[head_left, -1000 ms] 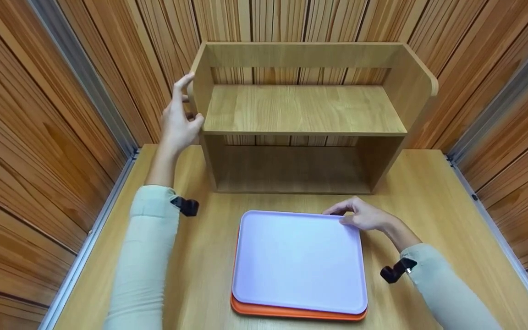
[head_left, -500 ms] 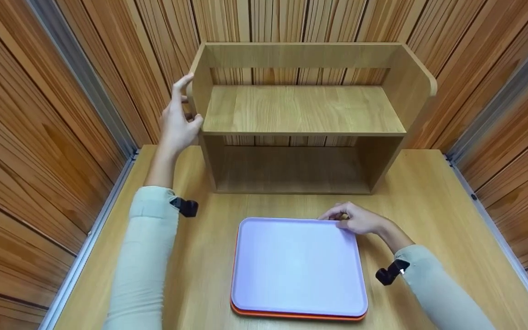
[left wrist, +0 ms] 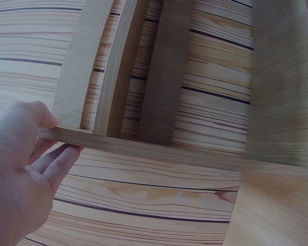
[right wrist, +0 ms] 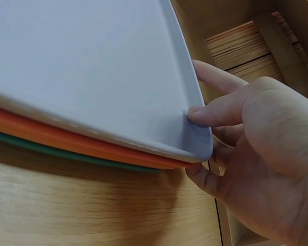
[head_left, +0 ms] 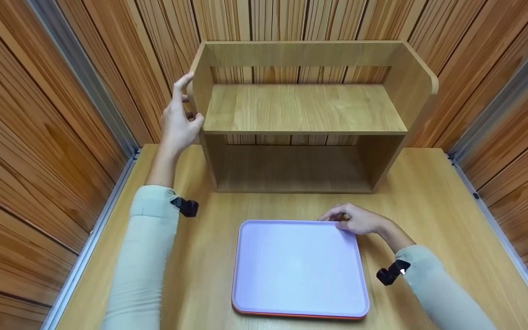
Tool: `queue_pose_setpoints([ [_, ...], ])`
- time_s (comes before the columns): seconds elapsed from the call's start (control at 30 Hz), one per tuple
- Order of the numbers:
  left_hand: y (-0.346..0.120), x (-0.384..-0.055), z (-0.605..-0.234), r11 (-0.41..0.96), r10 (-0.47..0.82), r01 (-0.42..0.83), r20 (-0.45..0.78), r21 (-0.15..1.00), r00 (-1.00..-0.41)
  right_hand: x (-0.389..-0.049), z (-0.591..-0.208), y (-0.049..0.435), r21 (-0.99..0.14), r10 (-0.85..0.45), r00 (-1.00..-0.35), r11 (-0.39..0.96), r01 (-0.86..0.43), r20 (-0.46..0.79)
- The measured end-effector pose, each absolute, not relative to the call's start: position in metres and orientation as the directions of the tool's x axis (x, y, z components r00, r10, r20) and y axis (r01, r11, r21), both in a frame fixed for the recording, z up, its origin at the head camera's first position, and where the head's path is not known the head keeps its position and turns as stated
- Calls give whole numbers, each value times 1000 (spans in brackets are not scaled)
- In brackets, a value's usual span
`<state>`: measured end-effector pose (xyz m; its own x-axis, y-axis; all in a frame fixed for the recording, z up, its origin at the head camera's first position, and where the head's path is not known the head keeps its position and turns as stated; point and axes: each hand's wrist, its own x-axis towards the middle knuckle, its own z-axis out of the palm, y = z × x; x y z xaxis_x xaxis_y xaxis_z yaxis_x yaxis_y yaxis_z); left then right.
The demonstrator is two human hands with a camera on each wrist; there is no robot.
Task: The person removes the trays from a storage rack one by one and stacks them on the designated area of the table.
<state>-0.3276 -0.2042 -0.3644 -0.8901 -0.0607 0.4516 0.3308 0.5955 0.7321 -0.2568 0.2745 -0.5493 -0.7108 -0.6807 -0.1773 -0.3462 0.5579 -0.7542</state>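
Observation:
My left hand (head_left: 179, 121) grips the front edge of the left side panel of a two-level wooden shelf (head_left: 305, 110). In the left wrist view, the thumb lies on one face of that panel and the fingers (left wrist: 61, 166) on the other. A lavender tray (head_left: 298, 268) lies on top of an orange tray (right wrist: 82, 134), and a green tray (right wrist: 77, 154) shows lowest in the stack. At the far right corner, my right hand (head_left: 358, 220) pinches the lavender tray's rim, thumb (right wrist: 205, 115) inside, other fingers outside and around the corner.
The shelf stands at the back of a wooden table (head_left: 438, 220), both levels bare. A wood-panelled wall (head_left: 277, 18) rises behind it, with more panelling (head_left: 30, 137) at both sides. Metal rails (head_left: 80, 266) run along the table's sides.
My right hand has drawn the lavender tray's far edge slightly nearer, so less of the orange tray shows in front. My left hand has stayed on the shelf.

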Motion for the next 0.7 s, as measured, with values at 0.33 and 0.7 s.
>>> queue_pose_setpoints([
  [0.33, -203, -328, -366, 558, -58, 380, 491, 738, -869, -268, -538, 282, -795, -677, -724, 509, -330, -133],
  [0.7, -213, -303, -374, 655, -113, 313, 499, 688, -859, -272, -488, 302, -720, -610, -789, 517, -463, 69],
])
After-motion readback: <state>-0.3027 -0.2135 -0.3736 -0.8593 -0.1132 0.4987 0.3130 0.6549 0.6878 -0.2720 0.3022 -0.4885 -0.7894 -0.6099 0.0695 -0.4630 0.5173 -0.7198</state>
